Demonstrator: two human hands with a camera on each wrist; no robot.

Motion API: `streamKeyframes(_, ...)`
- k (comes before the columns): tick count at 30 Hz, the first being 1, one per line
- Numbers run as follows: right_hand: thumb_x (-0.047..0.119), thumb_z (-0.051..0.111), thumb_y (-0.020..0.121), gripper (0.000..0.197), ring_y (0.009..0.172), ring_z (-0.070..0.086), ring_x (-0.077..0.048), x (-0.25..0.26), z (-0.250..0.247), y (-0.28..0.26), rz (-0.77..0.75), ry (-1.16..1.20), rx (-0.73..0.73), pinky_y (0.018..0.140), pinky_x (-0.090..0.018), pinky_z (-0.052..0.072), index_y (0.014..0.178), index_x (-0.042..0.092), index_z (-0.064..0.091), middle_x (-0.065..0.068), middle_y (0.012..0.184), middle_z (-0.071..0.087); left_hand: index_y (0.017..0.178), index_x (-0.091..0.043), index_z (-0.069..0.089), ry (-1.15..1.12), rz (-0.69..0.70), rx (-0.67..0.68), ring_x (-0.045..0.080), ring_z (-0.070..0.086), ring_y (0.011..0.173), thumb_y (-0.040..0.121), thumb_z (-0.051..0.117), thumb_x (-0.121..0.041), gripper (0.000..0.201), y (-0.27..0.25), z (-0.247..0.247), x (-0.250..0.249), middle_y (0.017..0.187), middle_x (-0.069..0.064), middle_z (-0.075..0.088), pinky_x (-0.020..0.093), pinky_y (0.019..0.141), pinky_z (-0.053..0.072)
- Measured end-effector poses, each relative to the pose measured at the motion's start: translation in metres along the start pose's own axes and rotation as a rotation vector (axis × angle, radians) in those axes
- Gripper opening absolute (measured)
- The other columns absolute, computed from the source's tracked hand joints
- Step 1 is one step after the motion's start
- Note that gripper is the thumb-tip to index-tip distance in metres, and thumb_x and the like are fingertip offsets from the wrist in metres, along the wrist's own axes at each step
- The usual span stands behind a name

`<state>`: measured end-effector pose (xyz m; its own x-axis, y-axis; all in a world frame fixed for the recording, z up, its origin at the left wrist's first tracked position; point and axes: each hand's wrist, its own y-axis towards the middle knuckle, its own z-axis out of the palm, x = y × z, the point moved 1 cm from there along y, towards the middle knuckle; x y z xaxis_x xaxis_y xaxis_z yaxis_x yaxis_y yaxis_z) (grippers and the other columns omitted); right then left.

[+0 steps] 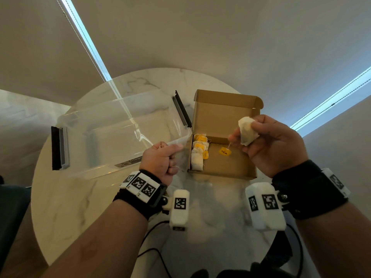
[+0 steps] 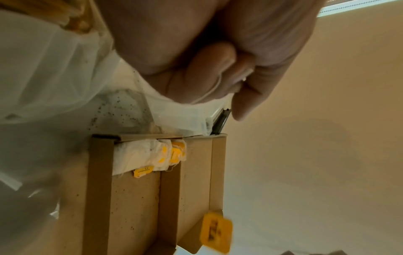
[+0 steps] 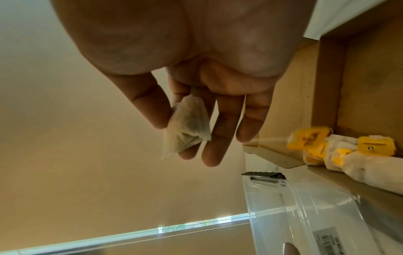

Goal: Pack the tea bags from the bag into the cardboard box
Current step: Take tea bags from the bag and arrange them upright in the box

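An open cardboard box (image 1: 222,174) lies on the round marble table (image 1: 80,197). Several tea bags (image 1: 197,157) with yellow tags are lined up along its left wall, also seen in the left wrist view (image 2: 144,153). My right hand (image 1: 259,135) hovers above the box and pinches one tea bag (image 1: 248,131) between thumb and fingers (image 3: 226,120). Its yellow tag (image 1: 224,151) dangles on a string over the box floor. Just left of the box, my left hand (image 1: 160,157) grips the edge of a thin clear plastic bag (image 1: 177,147), fingers curled round it (image 2: 218,60).
A large clear plastic bin (image 1: 120,127) with black latches (image 1: 57,147) stands left of the box, close behind my left hand. Black cables (image 1: 152,251) run over the table's near edge. Bare marble lies in front of the box.
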<state>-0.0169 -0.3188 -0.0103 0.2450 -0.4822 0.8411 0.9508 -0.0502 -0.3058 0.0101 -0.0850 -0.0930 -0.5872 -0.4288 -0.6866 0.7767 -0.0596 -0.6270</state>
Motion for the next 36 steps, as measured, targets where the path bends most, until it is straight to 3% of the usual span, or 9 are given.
streamKeyframes(6, 0.009, 0.055, 0.075, 0.006, 0.07, 0.068, -0.03, -0.006, 0.008, -0.009, 0.07, 0.032, -0.011, 0.068, -0.042, 0.058, 0.07, 0.009, 0.053, -0.014, 0.075, 0.064, 0.062, -0.02, 0.045, 0.252, 0.004, 0.201, 0.012, 0.029, 0.039, 0.091, 0.065, -0.011, 0.037, -0.013, 0.005, -0.002, 0.055, -0.001, 0.039, 0.019, 0.032, 0.025)
streamKeyframes(10, 0.008, 0.055, 0.075, 0.011, 0.066, 0.067, -0.034, -0.005, 0.02, -0.017, 0.111, 0.01, 0.089, 0.064, -0.043, 0.059, 0.065, 0.01, 0.06, -0.023, 0.08, 0.06, 0.094, -0.018, 0.056, 0.558, 0.051, 0.363, 0.011, 0.032, 0.041, 0.092, 0.065, -0.013, 0.01, -0.027, 0.021, 0.0, 0.058, -0.002, 0.047, 0.021, 0.036, 0.029)
streamKeyframes(13, 0.009, 0.058, 0.075, 0.01, 0.065, 0.067, -0.034, 0.0, 0.027, -0.02, 0.11, 0.007, 0.187, 0.07, -0.046, 0.059, 0.067, 0.011, 0.063, -0.023, 0.076, 0.063, 0.117, -0.035, 0.06, 0.69, 0.096, 0.51, 0.005, 0.042, 0.045, 0.08, 0.079, -0.012, 0.048, -0.028, 0.022, 0.002, 0.068, -0.006, 0.056, 0.019, 0.041, 0.038)
streamKeyframes(17, 0.014, 0.059, 0.076, 0.006, 0.064, 0.066, -0.035, 0.002, 0.033, -0.024, 0.109, 0.015, 0.308, 0.072, -0.045, 0.055, 0.075, 0.009, 0.063, -0.023, 0.077, 0.067, 0.086, -0.034, 0.073, 0.917, 0.302, 0.541, 0.004, 0.049, 0.055, 0.085, 0.075, -0.029, 0.005, -0.032, 0.028, 0.002, 0.061, -0.013, 0.055, 0.021, 0.058, 0.044)
streamKeyframes(19, 0.013, 0.06, 0.076, 0.007, 0.063, 0.065, -0.035, 0.002, 0.035, -0.024, 0.11, 0.0, 0.268, 0.071, -0.046, 0.054, 0.077, 0.007, 0.059, -0.023, 0.076, 0.066, 0.09, -0.015, 0.074, 0.834, 0.275, 0.523, 0.006, 0.045, 0.048, 0.094, 0.065, -0.027, 0.016, -0.034, 0.028, 0.0, 0.058, -0.005, 0.055, 0.021, 0.05, 0.04)
streamKeyframes(23, 0.01, 0.059, 0.084, 0.007, 0.066, 0.068, -0.031, -0.002, 0.03, -0.021, 0.088, -0.081, -0.002, 0.068, -0.043, 0.061, 0.079, 0.007, 0.056, -0.02, 0.088, 0.064, 0.088, -0.028, 0.073, 0.663, 0.119, 0.594, 0.012, 0.035, 0.043, 0.101, 0.052, -0.023, 0.025, -0.04, 0.028, -0.004, 0.06, -0.001, 0.053, 0.02, 0.04, 0.03)
streamKeyframes(28, 0.012, 0.067, 0.092, 0.007, 0.08, 0.074, -0.032, -0.03, 0.007, -0.012, -0.05, -0.509, -0.256, 0.076, -0.046, 0.061, 0.086, 0.012, 0.067, -0.011, 0.088, 0.075, 0.108, -0.003, 0.062, 0.601, -0.01, 0.606, 0.012, 0.031, 0.038, 0.107, 0.037, -0.024, 0.033, -0.041, 0.032, -0.001, 0.059, 0.007, 0.054, 0.017, 0.035, 0.026)
streamKeyframes(32, 0.01, 0.07, 0.091, 0.01, 0.082, 0.074, -0.02, -0.051, 0.004, -0.014, -0.043, -0.619, -0.233, 0.072, -0.035, 0.059, 0.091, 0.019, 0.072, 0.001, 0.083, 0.078, 0.091, -0.006, 0.058, 0.591, 0.006, 0.614, 0.013, 0.032, 0.036, 0.106, 0.037, -0.03, 0.036, -0.043, 0.038, 0.005, 0.053, 0.009, 0.053, 0.016, 0.036, 0.026)
streamKeyframes(36, 0.01, 0.067, 0.093, 0.016, 0.092, 0.074, -0.021, -0.061, 0.011, -0.016, -0.025, -0.639, -0.116, 0.089, -0.045, 0.059, 0.104, 0.016, 0.076, -0.002, 0.093, 0.078, 0.087, -0.007, 0.055, 0.628, 0.033, 0.529, 0.016, 0.032, 0.033, 0.105, 0.036, -0.037, 0.04, -0.037, 0.042, 0.013, 0.047, 0.008, 0.052, 0.018, 0.036, 0.027)
